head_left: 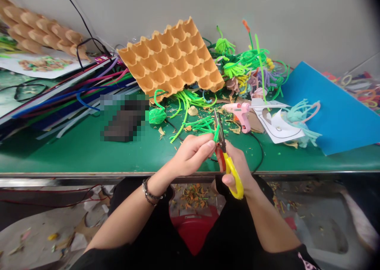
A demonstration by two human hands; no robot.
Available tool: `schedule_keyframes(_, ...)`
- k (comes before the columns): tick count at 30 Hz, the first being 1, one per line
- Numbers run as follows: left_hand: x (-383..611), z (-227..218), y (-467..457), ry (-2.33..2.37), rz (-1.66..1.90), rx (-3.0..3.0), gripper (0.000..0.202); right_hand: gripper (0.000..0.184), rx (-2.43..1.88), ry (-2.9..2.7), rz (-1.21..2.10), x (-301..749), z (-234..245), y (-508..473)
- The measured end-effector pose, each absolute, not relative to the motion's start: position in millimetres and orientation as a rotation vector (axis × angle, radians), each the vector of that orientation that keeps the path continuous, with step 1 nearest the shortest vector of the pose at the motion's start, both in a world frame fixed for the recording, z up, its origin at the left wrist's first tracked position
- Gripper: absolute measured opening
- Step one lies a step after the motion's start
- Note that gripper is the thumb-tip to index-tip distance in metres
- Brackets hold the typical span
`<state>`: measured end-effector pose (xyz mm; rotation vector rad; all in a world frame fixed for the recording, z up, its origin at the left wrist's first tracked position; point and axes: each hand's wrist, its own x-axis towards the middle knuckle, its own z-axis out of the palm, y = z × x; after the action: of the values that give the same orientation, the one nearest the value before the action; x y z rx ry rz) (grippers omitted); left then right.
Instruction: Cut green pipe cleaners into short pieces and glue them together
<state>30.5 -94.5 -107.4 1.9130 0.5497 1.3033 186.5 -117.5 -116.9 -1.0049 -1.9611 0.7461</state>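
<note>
1. In the head view, your left hand (192,153) was closed in a tight pinch. Thumb and fingertips pressed on a short green pipe-cleaner piece (217,134), in front of the egg tray (172,58) and slightly to its right, above the near edge of the green table (74,151).
2. Your right hand (237,167) sat just beside the left, on the side farther from the egg tray. Its fingers were curled shut through the yellow loops of the scissors (223,145). The blades pointed up toward the egg tray and met the green pipe-cleaner piece just past your left fingertips. How far apart the blades stood could not be told.
3. You seemed to pinch so close to the blades to keep the soft, bendy piece stiff where the steel touched it.
4. The egg tray leaned tilted against the clutter behind it, with loose green pipe cleaners (190,103) spilling out from under its front edge and a green pompom (156,115) at its near left corner.
5. Right of the egg tray lay a pink glue gun (242,113) on its side, near your hands and probably kept within reach. Beyond it were a white paper cutout (277,125) and a blue sheet (332,103).
6. Left of the egg tray, a bundle of long pipe cleaners (59,96) lay flat along the table, well apart from both hands.
7. Below the table edge, a red bin (192,230) stood between your arms, likely placed there for scraps.
</note>
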Motion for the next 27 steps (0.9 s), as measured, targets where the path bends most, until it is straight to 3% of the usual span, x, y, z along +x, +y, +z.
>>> schedule_keyframes(15,31,-110,-96,0.561,1.249,1.89,0.037,0.059,-0.989,-1.91,0.742,184,-116,-122)
schedule_keyframes(21,31,-112,-96,0.543,1.247,1.828,0.039,0.048,-1.028,-1.754,0.723,184,-116,-124)
schedule_keyframes(27,33,-115,-88,0.445,1.273,1.626,0.041,0.034,-0.989,-1.392,0.931,182,-125,-113)
